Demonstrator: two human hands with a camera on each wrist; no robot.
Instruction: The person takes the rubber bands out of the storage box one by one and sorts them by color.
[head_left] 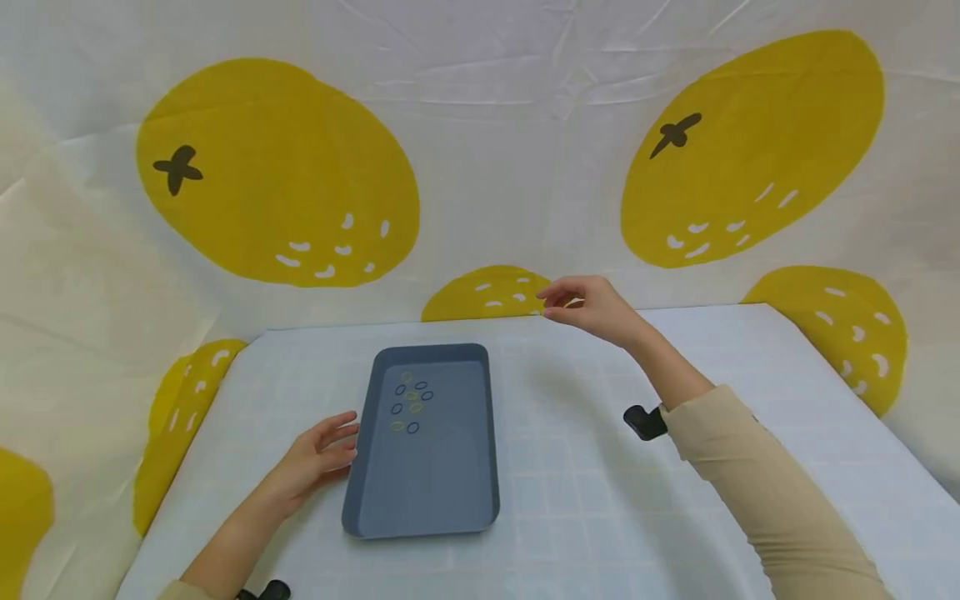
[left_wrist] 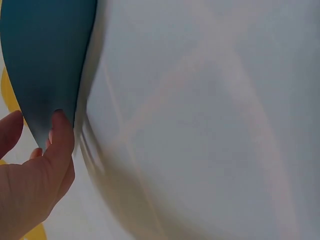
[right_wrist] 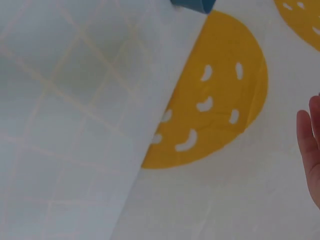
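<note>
A blue-grey rectangular tray (head_left: 427,492) lies on the table. In its upper half lie several thin loops, some dark blue (head_left: 413,427), some yellow (head_left: 397,426). My left hand (head_left: 311,462) is beside the tray's left side, its loosely bent fingertips right at the wall. The left wrist view shows that hand (left_wrist: 37,180) against the tray's outer side (left_wrist: 47,60), thumb apart. My right hand (head_left: 588,307) is raised beyond the tray's far right corner, fingers gently bent and thumb beneath; nothing shows in its grasp. Only some of its fingers (right_wrist: 311,145) enter the right wrist view.
A white cloth with faint grid lines covers the table (head_left: 570,500). Behind it hangs a pale curtain (head_left: 517,167) printed with large yellow fruit (head_left: 277,175), meeting the table's far edge. Dark wrist straps (head_left: 645,422) are on both arms.
</note>
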